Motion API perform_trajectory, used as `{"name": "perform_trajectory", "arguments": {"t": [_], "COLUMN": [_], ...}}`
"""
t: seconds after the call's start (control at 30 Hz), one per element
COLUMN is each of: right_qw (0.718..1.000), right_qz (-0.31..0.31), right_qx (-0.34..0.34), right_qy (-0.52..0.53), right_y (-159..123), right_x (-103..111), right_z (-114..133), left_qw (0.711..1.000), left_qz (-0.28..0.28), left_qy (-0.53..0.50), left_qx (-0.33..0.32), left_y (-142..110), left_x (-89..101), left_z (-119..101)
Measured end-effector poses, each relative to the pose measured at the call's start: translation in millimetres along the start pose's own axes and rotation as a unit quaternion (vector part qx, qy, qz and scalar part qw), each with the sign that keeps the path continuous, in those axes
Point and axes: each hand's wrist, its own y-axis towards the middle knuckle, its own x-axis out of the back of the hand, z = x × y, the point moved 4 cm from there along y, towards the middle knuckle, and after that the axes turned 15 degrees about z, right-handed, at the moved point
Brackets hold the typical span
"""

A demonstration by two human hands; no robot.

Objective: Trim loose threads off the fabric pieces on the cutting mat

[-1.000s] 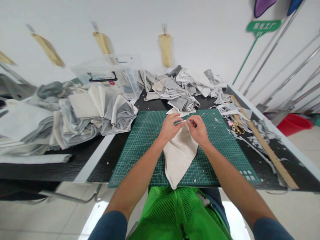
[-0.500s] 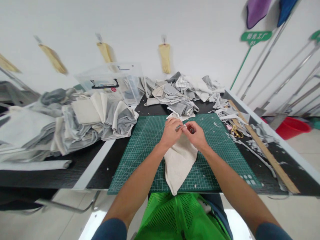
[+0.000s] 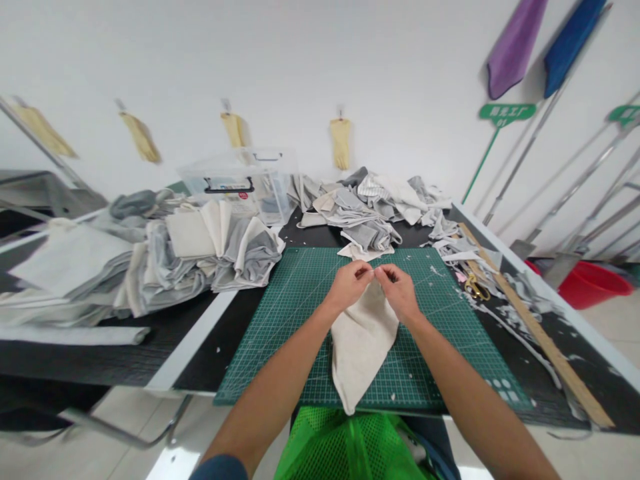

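- Left hand (image 3: 350, 285) and right hand (image 3: 401, 293) are pinching the cloth (image 3: 361, 347) at its upper end, fingertips nearly meeting.
- Close pinching is probably aiding control; the mat (image 3: 295, 303) is supporting the cloth.

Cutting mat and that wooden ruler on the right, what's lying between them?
Gold-handled scissors and pale fabric scraps lie between the cutting mat and wooden ruler, as the head view shows.

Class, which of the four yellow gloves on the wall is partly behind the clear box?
The third glove from the left: its lower end overlaps the clear box, while the other three hang apart from it.
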Motion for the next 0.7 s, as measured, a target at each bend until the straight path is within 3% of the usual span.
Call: {"name": "perform_trajectory", "arguments": {"t": [0.13, 0.33, 0.53, 0.7], "right_qw": [1.000, 1.000, 0.999, 0.999], "right_qz": [0.010, -0.022, -0.040, 0.006], "right_qx": [0.001, -0.004, -0.007, -0.015], "right_qy": [-0.014, 0.008, -0.001, 0.028], "right_y": [-0.4, -2.5, -3.1, 0.3], "right_x": [-1.6, -3.0, -5.1, -5.2], "right_z": [3.1, 3.5, 3.0, -14.5], "left_qw": [0.999, 0.997, 0.981, 0.976], "left_qz": [-0.035, -0.023, 0.031, -0.001], "left_qy": [0.008, -0.070, -0.193, -0.211], "left_qx": [-0.019, -0.024, 0.012, 0.059], "left_y": [0.1, 1.0, 4.5, 4.9], "left_x": [3.5, -0.9, -8.6, -3.9], "left_z": [-5.0, -1.0, 11.4, 18.4]}}
